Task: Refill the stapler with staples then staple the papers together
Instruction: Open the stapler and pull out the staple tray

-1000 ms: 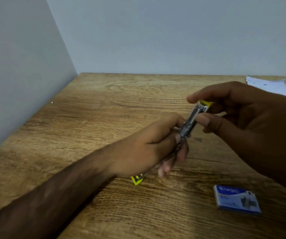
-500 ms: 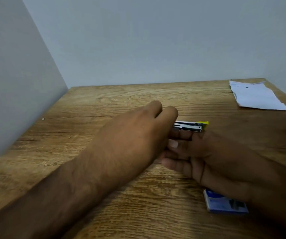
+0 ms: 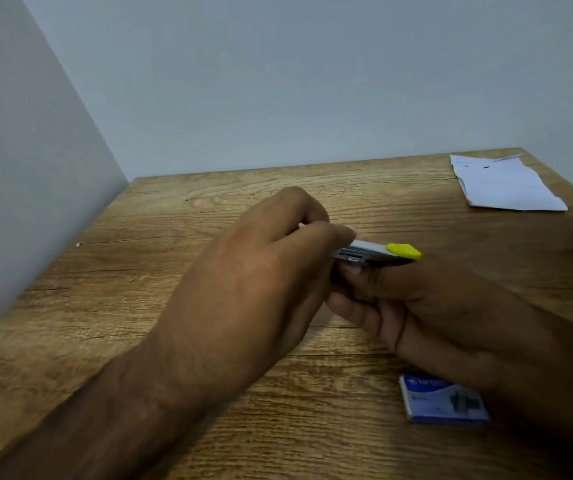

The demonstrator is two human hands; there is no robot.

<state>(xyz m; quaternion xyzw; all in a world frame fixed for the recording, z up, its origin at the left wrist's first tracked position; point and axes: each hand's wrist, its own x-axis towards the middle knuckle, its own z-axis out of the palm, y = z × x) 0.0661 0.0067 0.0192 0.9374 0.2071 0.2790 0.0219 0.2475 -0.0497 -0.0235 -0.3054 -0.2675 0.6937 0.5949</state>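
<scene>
Working over the wooden table [image 3: 174, 306], which is tucked into a corner of plain pale walls [image 3: 278, 81], I have both hands meeting near its middle. My left hand [image 3: 257, 282] comes in from the near left, fingers curled narrow and pinched at the left end of the stapler [image 3: 378, 252]. My right hand [image 3: 427, 306] cradles it from below and the near side, thumb pressed against its underside, so both hands are closed on it. The stapler lies nearly level, long axis running left to right, its yellow tip [image 3: 404, 251] pointing right and slightly away from me. I judge I am working the metal magazine at the left end, so the left hand is the one placed for that; whether the staples are already seated I cannot tell.

Next down in size, the papers [image 3: 506, 185] sit at the far right corner, well apart from my hands. The blue staple box [image 3: 441, 400] lies near me on the right, partly under my right wrist.
</scene>
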